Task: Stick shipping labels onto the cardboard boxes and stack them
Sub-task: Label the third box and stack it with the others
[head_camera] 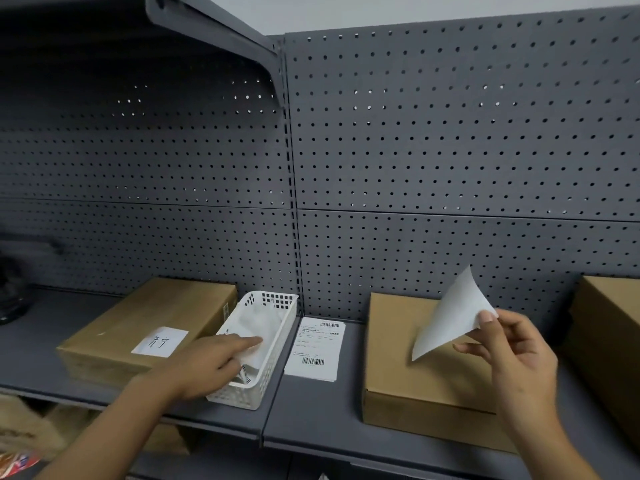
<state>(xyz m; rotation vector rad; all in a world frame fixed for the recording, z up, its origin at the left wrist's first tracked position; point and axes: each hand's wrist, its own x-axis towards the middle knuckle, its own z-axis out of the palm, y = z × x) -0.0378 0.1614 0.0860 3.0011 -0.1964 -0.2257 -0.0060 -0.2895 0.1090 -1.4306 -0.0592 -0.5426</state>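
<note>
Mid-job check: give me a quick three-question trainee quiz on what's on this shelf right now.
1. True or false: the right hand pinches a white sheet above the middle cardboard box.
2. The printed label lies: A) flat on the shelf, between the white basket and the middle cardboard box; B) inside that basket; C) in the right hand.
3. Fill in: the index finger of the left hand reaches into the ____.

Key: 1 true; 2 A; 3 white basket.
</note>
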